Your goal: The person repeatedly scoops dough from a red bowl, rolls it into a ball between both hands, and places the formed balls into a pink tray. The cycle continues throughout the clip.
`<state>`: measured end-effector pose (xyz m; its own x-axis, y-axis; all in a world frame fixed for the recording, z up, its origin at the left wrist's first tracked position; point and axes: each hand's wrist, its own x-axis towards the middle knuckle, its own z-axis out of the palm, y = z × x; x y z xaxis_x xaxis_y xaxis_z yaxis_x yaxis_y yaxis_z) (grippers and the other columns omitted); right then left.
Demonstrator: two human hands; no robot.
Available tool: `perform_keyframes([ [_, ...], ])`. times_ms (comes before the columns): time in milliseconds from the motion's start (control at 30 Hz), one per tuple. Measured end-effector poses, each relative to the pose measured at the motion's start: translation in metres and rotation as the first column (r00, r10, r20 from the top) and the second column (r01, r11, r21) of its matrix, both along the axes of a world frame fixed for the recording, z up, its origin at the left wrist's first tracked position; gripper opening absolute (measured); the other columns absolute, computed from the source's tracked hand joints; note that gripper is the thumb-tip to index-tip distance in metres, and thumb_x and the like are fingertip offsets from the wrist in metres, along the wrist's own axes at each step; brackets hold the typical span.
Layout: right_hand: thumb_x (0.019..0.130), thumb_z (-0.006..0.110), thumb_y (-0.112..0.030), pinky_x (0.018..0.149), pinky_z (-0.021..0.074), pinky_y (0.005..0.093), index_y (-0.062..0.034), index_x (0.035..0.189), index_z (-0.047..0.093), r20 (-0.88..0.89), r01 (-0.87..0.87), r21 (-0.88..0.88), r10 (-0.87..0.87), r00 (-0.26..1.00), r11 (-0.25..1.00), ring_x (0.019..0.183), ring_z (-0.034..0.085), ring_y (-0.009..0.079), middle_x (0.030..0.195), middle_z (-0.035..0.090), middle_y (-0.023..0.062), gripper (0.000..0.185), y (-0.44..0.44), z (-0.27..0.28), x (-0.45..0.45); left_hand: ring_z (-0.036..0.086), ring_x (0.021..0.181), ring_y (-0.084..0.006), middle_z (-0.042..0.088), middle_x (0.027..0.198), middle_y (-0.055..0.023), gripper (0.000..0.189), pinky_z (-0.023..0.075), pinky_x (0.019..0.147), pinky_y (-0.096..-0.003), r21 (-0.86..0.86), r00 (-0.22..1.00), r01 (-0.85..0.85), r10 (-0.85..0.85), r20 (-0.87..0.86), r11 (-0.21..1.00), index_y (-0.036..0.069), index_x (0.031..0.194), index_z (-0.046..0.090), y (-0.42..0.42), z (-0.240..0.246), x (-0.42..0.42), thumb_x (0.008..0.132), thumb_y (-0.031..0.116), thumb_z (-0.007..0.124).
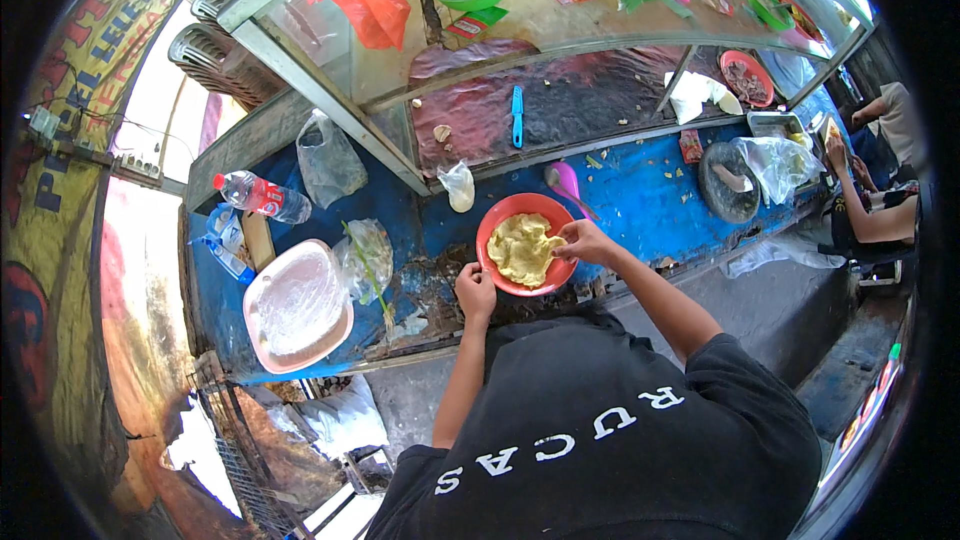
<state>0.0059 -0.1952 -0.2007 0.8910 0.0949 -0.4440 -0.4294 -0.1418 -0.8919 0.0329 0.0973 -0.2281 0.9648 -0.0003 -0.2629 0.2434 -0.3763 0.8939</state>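
Note:
A red plastic bowl [491, 219] stands near the front edge of the blue counter, holding a flattened, uneven mass of yellow dough [521, 247]. My left hand [475, 292] grips the bowl's rim on its left side. On the opposite side, my right hand [586, 244] pinches the dough's edge between thumb and fingers. Just beyond the bowl is a small knotted plastic bag [459, 187] with pale contents. A pink plastic spoon [566, 181] lies to the bowl's upper right.
Left on the counter are a pink tub [300, 307] under plastic film, a water bottle [262, 196] and a plastic bag [330, 161]. A blue knife [517, 116] lies under the glass display case [480, 75]. Rightward, a stone mortar [727, 184] sits near another person's arm [874, 217].

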Motion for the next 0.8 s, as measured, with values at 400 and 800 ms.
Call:
perform_keyframes([
  [400, 0.088, 0.080, -0.006, 0.058, 0.0558, 0.0289, 0.0039, 0.091, 0.076, 0.166, 0.124, -0.163, -0.097, 0.981, 0.979, 0.064, 0.069, 0.0112, 0.077, 0.075, 0.0084, 0.011, 0.006, 0.027, -0.010, 0.069, 0.075, -0.0114, 0.075, 0.084, -0.0075, 0.017, 0.0530, 0.067, -0.0301, 0.016, 0.998, -0.011, 0.010, 0.060, 1.000, -0.006, 0.104, 0.072, 0.003, -0.003, 0.000, 0.096, 0.008, 0.069],
  [800, 0.102, 0.074, -0.029, 0.059, 0.0570, 0.0274, 0.0005, 0.103, 0.076, 0.019, 0.347, 0.199, -0.357, 0.934, 0.917, 0.065, 0.069, 0.0111, 0.083, 0.076, 0.0062, 0.029, 0.014, 0.050, -0.011, 0.070, 0.082, -0.0215, 0.075, 0.096, -0.0114, 0.027, 0.0554, 0.077, -0.0371, 0.147, 0.958, -0.014, -0.029, 0.286, 0.989, 0.002, 0.119, 0.068, -0.008, 0.044, -0.004, 0.095, 0.013, 0.071],
])
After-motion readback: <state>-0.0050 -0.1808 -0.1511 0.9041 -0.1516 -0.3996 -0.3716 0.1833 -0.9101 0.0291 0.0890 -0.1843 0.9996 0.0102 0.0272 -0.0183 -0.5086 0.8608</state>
